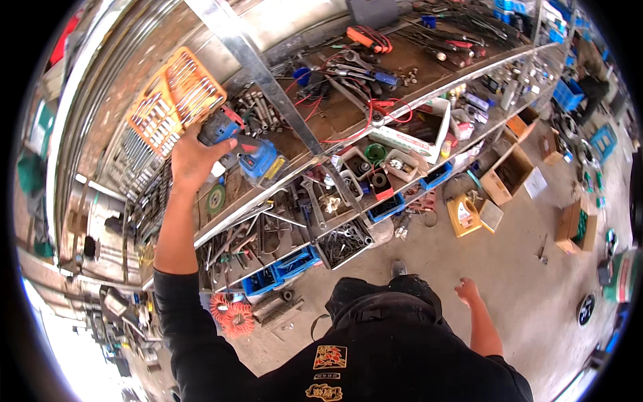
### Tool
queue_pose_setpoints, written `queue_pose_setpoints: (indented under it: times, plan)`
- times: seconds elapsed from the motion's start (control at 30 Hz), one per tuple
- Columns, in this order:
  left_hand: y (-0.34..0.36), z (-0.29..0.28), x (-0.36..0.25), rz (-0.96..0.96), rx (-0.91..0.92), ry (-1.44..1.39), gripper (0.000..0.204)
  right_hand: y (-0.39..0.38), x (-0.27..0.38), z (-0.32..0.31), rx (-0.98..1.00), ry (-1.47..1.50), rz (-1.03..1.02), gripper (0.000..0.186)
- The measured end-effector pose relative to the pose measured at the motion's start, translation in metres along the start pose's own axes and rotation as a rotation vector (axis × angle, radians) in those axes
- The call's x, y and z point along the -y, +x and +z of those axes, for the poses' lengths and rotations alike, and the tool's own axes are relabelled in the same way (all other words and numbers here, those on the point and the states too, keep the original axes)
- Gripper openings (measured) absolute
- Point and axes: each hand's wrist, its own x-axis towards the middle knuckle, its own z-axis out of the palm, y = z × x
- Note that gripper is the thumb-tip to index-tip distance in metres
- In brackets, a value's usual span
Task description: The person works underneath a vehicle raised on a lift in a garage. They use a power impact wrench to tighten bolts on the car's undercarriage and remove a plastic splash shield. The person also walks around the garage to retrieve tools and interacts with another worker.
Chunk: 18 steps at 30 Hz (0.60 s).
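Note:
My left hand point(191, 161) reaches over the upper shelf, its thumb and fingers around the body of a blue cordless power tool point(264, 164) with red parts. The tool's battery end points toward the shelf's front edge. Just behind the fingers stands an opened orange tool case point(195, 82) with rows of sockets and wrenches. A pile of loose metal sockets point(261, 110) lies beside the tool, and a roll of green tape point(215, 199) is nearer to me. At my right side, above the floor, my right hand point(467, 291) hangs with fingers loosely bent and apart, nothing visible in it.
A metal post point(258, 63) rises from the shelf edge right of the tool. The lower shelf carries wrenches, blue bins point(295, 262) and a white box point(429, 137). On the floor are a yellow jug point(463, 216), cardboard boxes point(507, 175) and a coiled orange hose point(234, 317).

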Motion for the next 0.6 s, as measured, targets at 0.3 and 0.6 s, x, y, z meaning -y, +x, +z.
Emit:
queue_pose_setpoints:
  times: [0.3, 0.6]
  plan:
    - [0.108, 0.029, 0.050, 0.218, 0.323, -0.269, 0.068, -0.077, 0.044, 0.026, -0.322, 0.597, 0.460, 0.051]
    - [0.144, 0.067, 0.084, 0.495, 0.561, -0.597, 0.042, -0.235, 0.038, 0.342, -0.258, 0.797, 0.792, 0.045]
